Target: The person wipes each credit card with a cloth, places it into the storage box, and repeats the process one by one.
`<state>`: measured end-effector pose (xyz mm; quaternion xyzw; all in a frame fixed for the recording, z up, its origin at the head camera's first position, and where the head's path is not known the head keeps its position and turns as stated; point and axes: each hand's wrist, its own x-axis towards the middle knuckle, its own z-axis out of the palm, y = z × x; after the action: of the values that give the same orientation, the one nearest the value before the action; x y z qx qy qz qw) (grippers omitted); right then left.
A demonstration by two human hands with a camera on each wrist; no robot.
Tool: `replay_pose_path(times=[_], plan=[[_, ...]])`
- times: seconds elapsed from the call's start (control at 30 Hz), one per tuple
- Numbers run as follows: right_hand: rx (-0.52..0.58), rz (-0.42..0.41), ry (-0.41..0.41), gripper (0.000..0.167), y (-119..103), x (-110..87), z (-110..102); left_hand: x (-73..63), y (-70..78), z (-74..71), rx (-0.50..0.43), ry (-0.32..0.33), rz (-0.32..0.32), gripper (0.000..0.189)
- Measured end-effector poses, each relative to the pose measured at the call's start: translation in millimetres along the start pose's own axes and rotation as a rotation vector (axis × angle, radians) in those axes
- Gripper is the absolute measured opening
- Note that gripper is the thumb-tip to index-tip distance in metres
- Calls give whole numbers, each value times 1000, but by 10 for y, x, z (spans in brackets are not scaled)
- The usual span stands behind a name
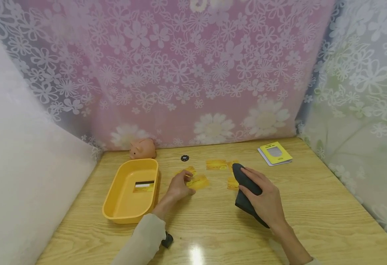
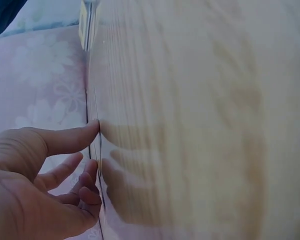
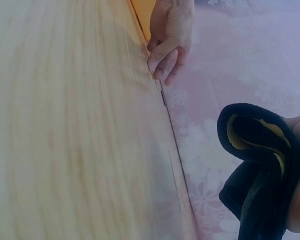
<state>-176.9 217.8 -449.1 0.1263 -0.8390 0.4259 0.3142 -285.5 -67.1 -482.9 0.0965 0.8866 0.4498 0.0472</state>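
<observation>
My left hand (image 1: 180, 186) is low over the table with thumb and fingertips at opposite edges of a yellow card (image 1: 200, 182). Another yellow card (image 1: 191, 170) lies just behind it, partly covered by the fingers. In the left wrist view, the fingertips (image 2: 94, 167) are right at the tabletop. My right hand (image 1: 267, 197) grips a folded dark cloth (image 1: 246, 180), raised over the table; the right wrist view shows yellow on its inner folds. Left of the cloth lie more yellow cards, one whole card (image 1: 216, 164) and a card (image 1: 232, 183) partly hidden by it.
A yellow tray (image 1: 109, 206) stands at left, holding a card with a black stripe (image 1: 144, 186). Behind it sits a pink piggy bank (image 1: 142, 149). A black round chip (image 1: 185, 158) lies at the back, a yellow booklet (image 1: 275, 152) at back right. A floral curtain hangs behind.
</observation>
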Motion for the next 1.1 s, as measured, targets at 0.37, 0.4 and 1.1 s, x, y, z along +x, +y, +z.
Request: replay_pose_path(times=[0.37, 0.4, 1.1], plan=[[3, -3, -9, 60, 34, -8, 1, -21, 54, 17, 13, 1, 23, 62], [-1, 0, -10, 61, 40, -7, -2, -23, 59, 15, 39, 13, 36, 62], [-12, -2, -11, 61, 74, -35, 6, -17, 10, 10, 148, -85, 64, 59]])
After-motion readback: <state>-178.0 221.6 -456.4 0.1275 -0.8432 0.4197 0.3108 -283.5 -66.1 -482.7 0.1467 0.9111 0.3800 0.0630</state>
